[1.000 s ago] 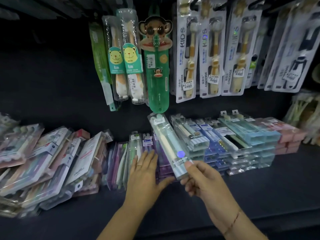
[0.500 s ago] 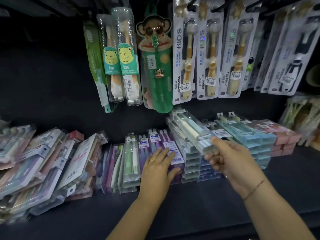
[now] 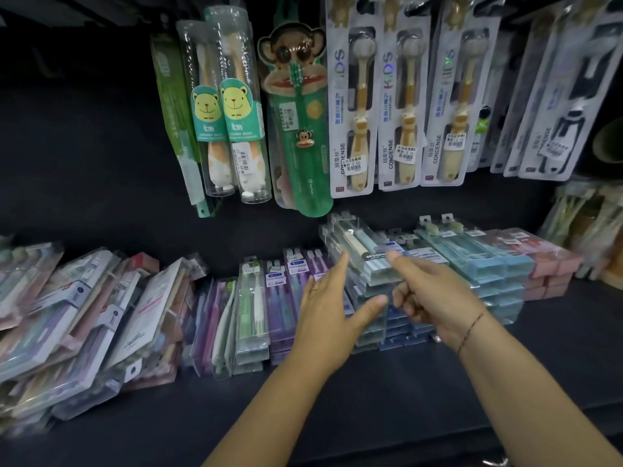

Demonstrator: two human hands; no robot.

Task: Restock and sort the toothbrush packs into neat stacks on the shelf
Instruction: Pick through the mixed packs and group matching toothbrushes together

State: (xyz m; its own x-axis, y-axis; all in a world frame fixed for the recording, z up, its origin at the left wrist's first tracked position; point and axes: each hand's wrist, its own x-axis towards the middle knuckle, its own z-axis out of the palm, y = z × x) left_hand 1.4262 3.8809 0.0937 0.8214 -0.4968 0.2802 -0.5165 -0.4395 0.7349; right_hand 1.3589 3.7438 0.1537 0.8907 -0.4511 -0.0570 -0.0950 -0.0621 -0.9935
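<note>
Toothbrush packs (image 3: 362, 246): clear rigid plastic, flat oblong | shelf (image 3: 404, 399): matte black

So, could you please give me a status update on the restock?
Left hand open, beside stack. Right hand at top pack, grip unclear. Pack lies on stack.

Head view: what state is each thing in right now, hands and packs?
left hand, open, fingers straight, in front of the purple stack.
right hand, fingers curled, holding nothing visible.
top pack, lying on the clear stack, not gripped.
purple stack, flat, tidy.
left pile, leaning, untidy.
blue stack, flat, tidy.
pink stack, flat, tidy.
kids packs, hanging upright.
</note>
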